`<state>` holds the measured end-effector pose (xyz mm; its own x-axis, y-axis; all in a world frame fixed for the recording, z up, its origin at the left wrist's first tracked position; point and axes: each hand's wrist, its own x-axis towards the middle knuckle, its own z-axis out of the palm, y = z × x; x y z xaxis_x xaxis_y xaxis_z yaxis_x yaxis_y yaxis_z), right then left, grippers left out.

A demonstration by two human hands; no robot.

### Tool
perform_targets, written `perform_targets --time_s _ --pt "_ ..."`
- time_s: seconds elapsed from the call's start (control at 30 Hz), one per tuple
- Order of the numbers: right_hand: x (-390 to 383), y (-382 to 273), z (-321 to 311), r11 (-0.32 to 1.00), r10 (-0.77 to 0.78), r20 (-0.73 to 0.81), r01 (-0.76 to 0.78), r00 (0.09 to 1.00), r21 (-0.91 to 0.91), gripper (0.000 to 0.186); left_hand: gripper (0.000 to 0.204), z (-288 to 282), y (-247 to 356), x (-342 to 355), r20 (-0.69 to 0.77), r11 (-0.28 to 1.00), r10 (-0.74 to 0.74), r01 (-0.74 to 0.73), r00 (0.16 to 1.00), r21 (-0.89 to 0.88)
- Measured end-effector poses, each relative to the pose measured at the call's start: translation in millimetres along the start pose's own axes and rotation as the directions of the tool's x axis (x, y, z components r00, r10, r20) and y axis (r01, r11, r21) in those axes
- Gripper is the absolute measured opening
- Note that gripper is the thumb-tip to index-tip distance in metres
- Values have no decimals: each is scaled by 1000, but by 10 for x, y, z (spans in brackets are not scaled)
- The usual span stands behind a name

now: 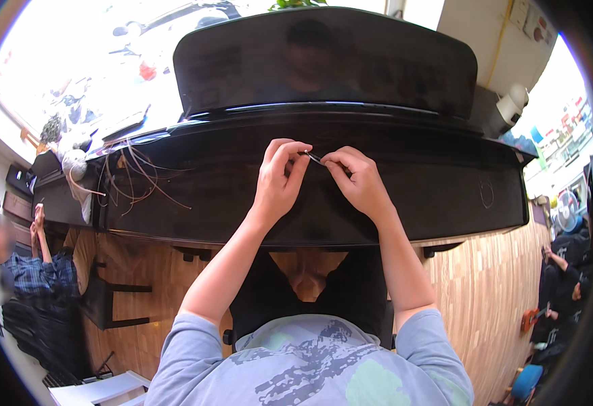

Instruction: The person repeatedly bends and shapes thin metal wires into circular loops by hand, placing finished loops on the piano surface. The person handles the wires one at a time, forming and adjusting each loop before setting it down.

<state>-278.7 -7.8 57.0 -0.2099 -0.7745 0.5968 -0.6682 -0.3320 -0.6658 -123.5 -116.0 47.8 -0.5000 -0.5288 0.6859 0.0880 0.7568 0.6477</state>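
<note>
Gleaming black piano lid (242, 183), wood-plank floor (486, 284), bright window (93, 61)

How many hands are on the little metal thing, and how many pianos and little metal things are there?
Hands pinching it: 2, left hand and right hand
Small thin metal piece: 1
Black piano: 1
Total: 4

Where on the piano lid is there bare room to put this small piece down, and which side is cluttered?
Bare: the closed lid right of the right hand, out to the piano's right end. Also between the left hand and the loose wires. Crowded: the left end, with wires and clutter.
</note>
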Motion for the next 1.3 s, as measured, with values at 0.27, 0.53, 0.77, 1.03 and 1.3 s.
perform_targets --time_s 0.27,0.53,0.77,1.03,1.3 --pt "-315 83 393 753 422 43 -376 906 539 21 12 73 -215 -350 -21 896 -340 317 940 -311" --pt "-407 90 433 825 403 8 -368 915 428 32 27 55 -148 -367 8 923 -301 294 953 -250" --pt "-403 39 437 866 380 0 -356 925 350 34 29 112 -108 -337 -123 948 -305 289 944 -134" --pt "-406 26 427 894 353 -10 -335 935 296 34 18 120 -86 -323 -89 980 -196 199 977 24" --pt "-400 59 430 904 340 -23 -319 940 285 29 12 52 -97 -321 84 974 -177 187 981 -125"
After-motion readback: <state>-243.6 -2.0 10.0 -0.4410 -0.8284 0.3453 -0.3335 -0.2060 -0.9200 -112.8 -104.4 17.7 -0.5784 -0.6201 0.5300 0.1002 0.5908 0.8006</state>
